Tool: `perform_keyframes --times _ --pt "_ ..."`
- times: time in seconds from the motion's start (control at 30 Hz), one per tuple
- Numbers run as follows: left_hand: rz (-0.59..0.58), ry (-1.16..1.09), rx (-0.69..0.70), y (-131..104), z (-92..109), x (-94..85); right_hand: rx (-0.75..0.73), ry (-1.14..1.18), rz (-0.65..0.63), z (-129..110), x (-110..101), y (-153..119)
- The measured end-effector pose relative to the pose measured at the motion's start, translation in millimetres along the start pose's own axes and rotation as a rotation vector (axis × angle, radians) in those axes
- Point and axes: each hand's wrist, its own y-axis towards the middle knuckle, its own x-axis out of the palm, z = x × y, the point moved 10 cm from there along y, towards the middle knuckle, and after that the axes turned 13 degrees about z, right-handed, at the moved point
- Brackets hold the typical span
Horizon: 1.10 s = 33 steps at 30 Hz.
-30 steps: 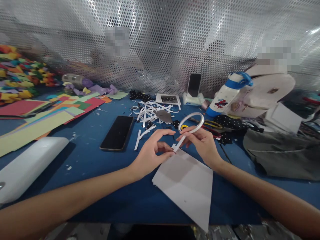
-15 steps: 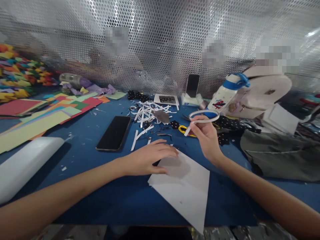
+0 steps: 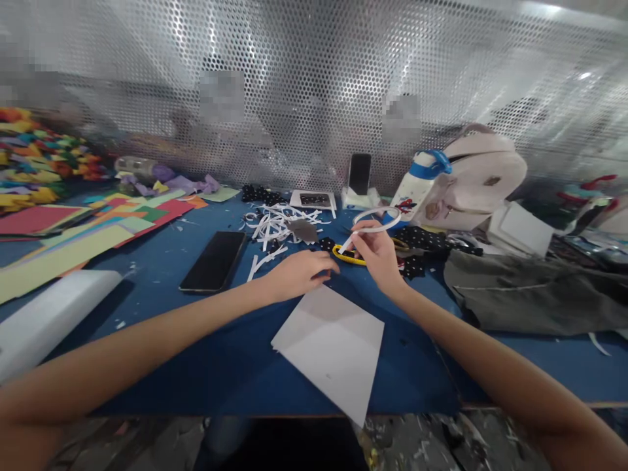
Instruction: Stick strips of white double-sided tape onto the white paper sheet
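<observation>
"Before we move on, what's the right hand [image 3: 380, 256] got?"

"White tape ring [image 3: 384, 227], gripped near its loose end, fingers closed in a pinch."

"Ring's where?"

"Held up above the blue worktop [image 3: 235, 373], beyond the white sheet [image 3: 328, 347]. Loose end hangs towards the yellow-handled scissors [image 3: 349, 259]; can't tell if it touches them."

"Left hand [image 3: 301, 273]?"

"By the sheet's far corner, fingers loosely bent. Blurry, can't tell how wide the gap is or whether they hold anything."

"Around it?"

"Black phone [image 3: 214, 261] lying flat to its left, pile of white strips [image 3: 275, 226] beyond it, dark grey piece [image 3: 303, 230] at the pile's right side."

"Far right?"

"Grey cloth [image 3: 534, 294] near the right forearm; behind that, blue-topped bottle [image 3: 417, 186] beside a pale bag [image 3: 483, 176]."
</observation>
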Motion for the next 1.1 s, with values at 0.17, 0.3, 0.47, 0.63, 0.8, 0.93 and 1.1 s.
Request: perform_keyframes --times 0.17,0.3,0.47,0.63,0.8,0.93,1.1 --pt "-0.050 0.025 0.035 11.5 -6.2 12.2 -0.007 -0.004 0.009 4.2 -4.3 3.6" --pt "-0.060 0.015 0.042 11.2 -10.4 12.9 -0.010 -0.009 0.011 6.4 -5.8 4.8" --pt "-0.091 -0.043 0.066 11.8 -9.2 12.7 -0.011 -0.016 0.010 8.0 -5.9 5.1" --pt "-0.107 -0.120 0.068 18.3 -7.5 16.9 -0.010 -0.021 0.006 9.2 -5.9 6.0" --pt "-0.060 -0.151 0.017 29.7 -17.6 24.3 -0.013 -0.026 0.011 9.1 -7.1 7.4" --pt "-0.007 -0.159 -0.007 41.1 -23.9 31.6 -0.021 -0.023 0.025 8.6 -9.7 9.4" --pt "0.010 -0.161 -0.014 45.2 -26.6 41.2 -0.030 -0.017 0.041 7.4 -12.8 12.8"
